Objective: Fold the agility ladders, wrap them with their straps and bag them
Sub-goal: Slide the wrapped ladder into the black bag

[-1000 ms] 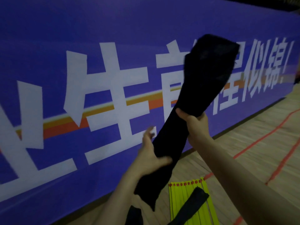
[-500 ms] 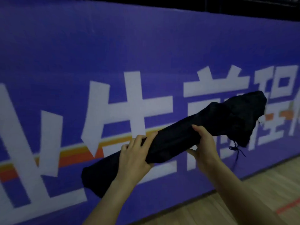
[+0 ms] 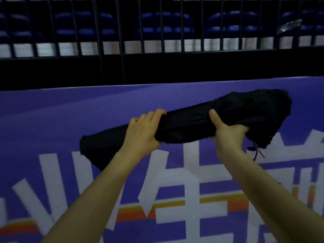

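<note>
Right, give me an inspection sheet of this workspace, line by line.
Surface: nothing seen; no floor or table shows in this head view.
Job's things: one long black bag held in the air, lying nearly level with its right end higher; that end is bunched, and its contents cannot be seen.
Clutter: nothing seen.
Hands: left hand grips the bag left of its middle, fingers curled over the top; right hand grips it further right, thumb up against the cloth.
Cables: a thin black drawstring dangles from the bunched end.
Surroundings: blue banner with white characters and an orange-yellow stripe; above it a dark railing with blue seats behind.
</note>
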### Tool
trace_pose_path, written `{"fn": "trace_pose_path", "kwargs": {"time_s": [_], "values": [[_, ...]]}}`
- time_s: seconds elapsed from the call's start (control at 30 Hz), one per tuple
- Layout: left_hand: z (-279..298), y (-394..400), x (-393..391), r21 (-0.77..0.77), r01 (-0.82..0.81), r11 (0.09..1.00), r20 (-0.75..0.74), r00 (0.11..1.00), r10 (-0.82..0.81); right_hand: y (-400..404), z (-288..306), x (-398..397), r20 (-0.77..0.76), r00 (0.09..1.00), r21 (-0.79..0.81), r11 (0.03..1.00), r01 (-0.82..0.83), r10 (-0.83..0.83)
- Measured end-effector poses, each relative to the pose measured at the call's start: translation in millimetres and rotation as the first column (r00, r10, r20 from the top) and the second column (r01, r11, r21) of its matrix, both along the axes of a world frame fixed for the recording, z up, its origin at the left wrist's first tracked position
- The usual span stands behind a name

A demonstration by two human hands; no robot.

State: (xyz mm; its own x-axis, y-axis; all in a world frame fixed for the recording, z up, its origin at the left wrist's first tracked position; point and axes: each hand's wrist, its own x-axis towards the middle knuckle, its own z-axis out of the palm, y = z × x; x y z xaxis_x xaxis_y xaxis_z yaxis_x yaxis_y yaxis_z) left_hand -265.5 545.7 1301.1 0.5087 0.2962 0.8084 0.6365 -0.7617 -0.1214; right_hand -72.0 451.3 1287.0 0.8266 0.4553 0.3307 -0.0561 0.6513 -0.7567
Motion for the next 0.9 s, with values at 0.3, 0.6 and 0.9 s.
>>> {"fn": "trace_pose_path", "kwargs": {"time_s": [0.3,0.6,0.9], "values": [[88,143,-38,0.048,-0.004,0.999,-0.035,0.999,0.006,146,80,-38,0.171,0.981,0.01,0.996,0.088,-0.088],[174,298,-35,0.111,0.053,0.992,-0.045,0.998,-0.048,304,163,-30,0.256,0.96,-0.082,0.987,0.139,-0.113],[247,364,-17,-0.144,-0.032,0.989,-0.132,0.991,0.013,374,219,-16,0.629,0.738,-0.272,0.82,0.504,-0.245]]}}
